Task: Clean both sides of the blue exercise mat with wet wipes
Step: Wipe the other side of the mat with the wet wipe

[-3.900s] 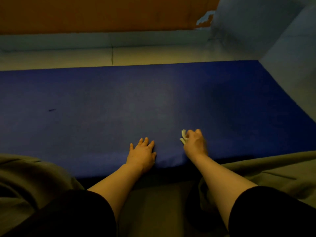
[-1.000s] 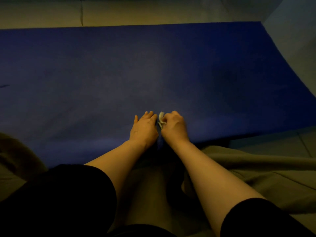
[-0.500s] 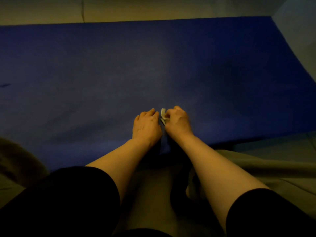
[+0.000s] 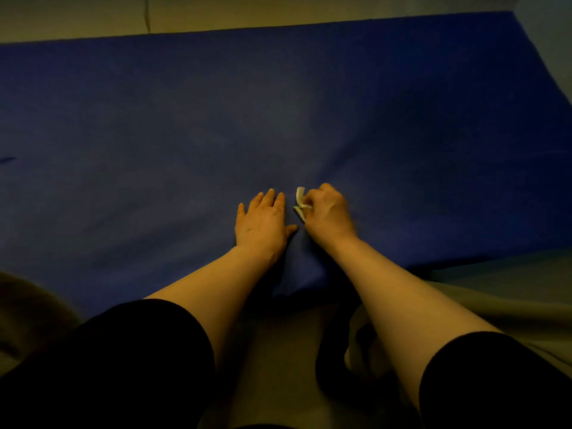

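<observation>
The mat (image 4: 216,119) lies spread flat on the floor (image 4: 77,13), filling most of the view, its far edge running along a strip of pale floor and its near edge just ahead of the person's knees. The wipe (image 4: 300,202), bunched small and pale, sits on the mat near that near edge, pinched in the curled fingers of the right hand (image 4: 328,212). The left hand (image 4: 263,221) lies just beside it, palm down on the mat, its fingers straight and close together, seemingly pinning the surface. This looks like the wiping step on the upper side, worked at the near middle of the mat. A small dark mark (image 4: 7,160) shows far out by the left edge. Judging by how much blue lies beyond the hands, the next move calls for strokes pushed outward and sideways while the flat hand keeps the mat from creeping; turning it over for the other side is not yet begun.
</observation>
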{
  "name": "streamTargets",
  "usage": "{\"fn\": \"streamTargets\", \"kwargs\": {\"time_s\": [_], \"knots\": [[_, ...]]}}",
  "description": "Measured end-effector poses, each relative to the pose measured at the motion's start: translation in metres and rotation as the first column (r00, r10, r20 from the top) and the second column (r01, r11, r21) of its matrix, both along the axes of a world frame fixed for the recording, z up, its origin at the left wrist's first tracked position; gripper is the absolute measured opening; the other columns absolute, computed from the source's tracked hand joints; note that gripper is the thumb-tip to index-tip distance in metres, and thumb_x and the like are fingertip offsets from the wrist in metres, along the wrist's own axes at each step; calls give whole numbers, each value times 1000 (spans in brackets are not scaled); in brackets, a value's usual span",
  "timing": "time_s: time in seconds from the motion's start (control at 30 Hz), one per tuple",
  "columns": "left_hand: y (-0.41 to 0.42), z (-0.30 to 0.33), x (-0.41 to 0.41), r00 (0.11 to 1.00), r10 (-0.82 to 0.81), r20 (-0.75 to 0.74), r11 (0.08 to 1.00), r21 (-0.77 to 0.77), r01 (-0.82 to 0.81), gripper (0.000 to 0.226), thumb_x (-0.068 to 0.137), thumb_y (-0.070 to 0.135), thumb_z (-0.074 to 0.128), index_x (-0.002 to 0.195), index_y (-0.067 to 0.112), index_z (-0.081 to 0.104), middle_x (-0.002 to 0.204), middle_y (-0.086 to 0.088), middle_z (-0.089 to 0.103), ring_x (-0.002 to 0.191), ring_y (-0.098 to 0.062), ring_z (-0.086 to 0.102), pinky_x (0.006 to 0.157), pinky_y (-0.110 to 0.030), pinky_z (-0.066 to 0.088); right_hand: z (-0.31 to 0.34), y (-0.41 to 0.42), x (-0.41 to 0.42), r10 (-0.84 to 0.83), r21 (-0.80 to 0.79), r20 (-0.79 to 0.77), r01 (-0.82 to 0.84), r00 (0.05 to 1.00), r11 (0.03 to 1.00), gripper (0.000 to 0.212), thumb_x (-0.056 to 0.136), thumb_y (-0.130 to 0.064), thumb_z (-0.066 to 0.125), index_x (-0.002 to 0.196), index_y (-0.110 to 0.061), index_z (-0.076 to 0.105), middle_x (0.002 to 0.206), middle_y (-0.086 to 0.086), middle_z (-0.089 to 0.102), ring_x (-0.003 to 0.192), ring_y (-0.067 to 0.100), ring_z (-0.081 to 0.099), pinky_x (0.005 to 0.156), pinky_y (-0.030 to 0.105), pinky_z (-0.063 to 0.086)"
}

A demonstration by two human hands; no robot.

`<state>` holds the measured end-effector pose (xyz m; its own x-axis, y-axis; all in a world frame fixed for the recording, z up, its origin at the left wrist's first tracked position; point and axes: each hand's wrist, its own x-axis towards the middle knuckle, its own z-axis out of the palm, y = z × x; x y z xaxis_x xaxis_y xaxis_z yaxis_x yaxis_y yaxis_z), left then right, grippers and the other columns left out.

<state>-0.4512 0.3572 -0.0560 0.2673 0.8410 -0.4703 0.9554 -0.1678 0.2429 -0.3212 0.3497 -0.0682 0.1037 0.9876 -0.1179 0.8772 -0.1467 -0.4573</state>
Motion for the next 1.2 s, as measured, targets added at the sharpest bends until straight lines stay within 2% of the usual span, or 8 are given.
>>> {"fn": "streamTargets", "kwargs": {"time_s": [0.2,0.37,0.43,0.57,0.67,0.9,1.1,1.2], "knots": [[20,3,4,997,-66,-30,997,-30,65,97,87,50,62,155,16,2,162,-6,-7,149,-24,-3,120,-51,5,-5,18,50,-345,47,37,343,938,938,21,86,-18,67,92,2,64,104,23,56,91,39,55,75,37,38],[38,-5,-2,996,-51,-71,996,-74,46,125,73,59,72,153,12,-13,158,-7,-24,146,-23,-21,118,-51,-2,-11,16,-5,-27,118,5,26,1000,993,13,81,-8,67,82,4,65,83,27,57,68,42,57,54,35,39],[45,-7,1,994,-62,-95,996,-72,56,135,67,60,76,151,12,-18,157,-8,-29,144,-23,-26,117,-54,-4,-17,21,-11,18,81,-36,-15,999,997,16,83,-13,66,85,2,64,89,25,57,74,41,57,57,35,35],[56,-10,4,996,-33,-79,990,-140,22,147,58,59,83,149,18,-25,154,-5,-36,142,-24,-31,112,-63,-6,-16,40,31,-280,128,-48,284,959,950,26,82,-20,69,100,-2,60,103,21,58,90,38,55,72,39,39],[60,-13,5,997,-27,-76,984,-177,13,149,56,57,84,149,18,-26,153,-6,-37,142,-26,-31,109,-66,-8,-16,49,54,-421,173,-16,418,907,892,22,85,-19,65,99,-2,60,103,22,57,88,40,55,69,41,37],[61,-16,7,1000,3,-30,984,-175,-8,148,56,48,88,150,19,-21,155,-7,-33,143,-26,-29,108,-70,-5,-27,44,-14,21,196,-124,3,992,981,4,77,-5,63,79,-2,62,80,20,57,64,39,55,52,34,35],[60,-15,7,1000,-3,-31,984,-179,-2,150,54,53,87,149,20,-24,154,-5,-36,142,-25,-32,106,-68,-11,-26,75,52,-301,224,-106,318,948,921,21,85,-17,65,90,3,62,97,26,57,83,41,56,68,40,35],[60,-14,7,999,2,-32,985,-174,-8,149,54,52,87,149,20,-24,154,-5,-36,141,-25,-32,106,-68,-11,-26,76,40,-336,220,-76,345,939,912,17,88,-13,58,94,3,61,100,25,56,83,41,55,68,39,35]]}}
